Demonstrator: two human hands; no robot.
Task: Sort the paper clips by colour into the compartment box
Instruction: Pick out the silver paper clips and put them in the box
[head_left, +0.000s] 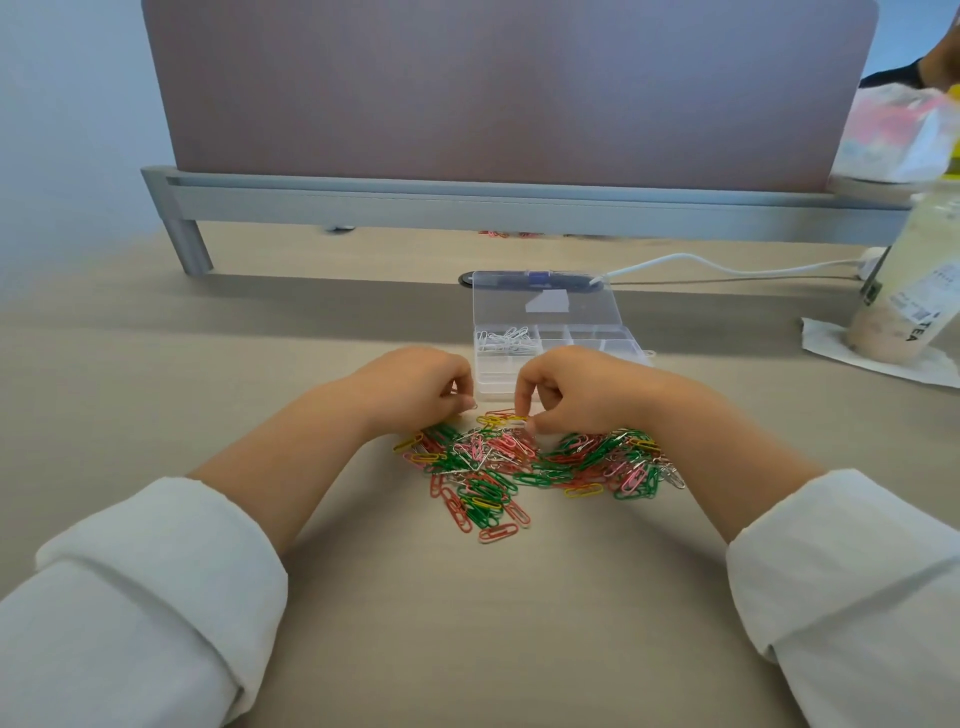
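A loose pile of green, red, pink, yellow and silver paper clips (524, 467) lies on the desk in front of me. Just behind it stands the clear compartment box (592, 345) with its lid (545, 304) folded back. Silver clips (506, 339) fill its far left compartment. My left hand (415, 382) hovers at the pile's far left edge with its fingers curled; it seems to pinch a thin clip at the fingertips. My right hand (571, 387) reaches down to the pile's far edge, thumb and forefinger pinching a clip beside some yellow clips (501, 418).
A drink cup (904, 291) stands on a napkin at the right. A white cable (701, 262) runs behind the box. A grey screen rail (467, 205) crosses the back of the desk, with a plastic bag (898, 135) on it at the right.
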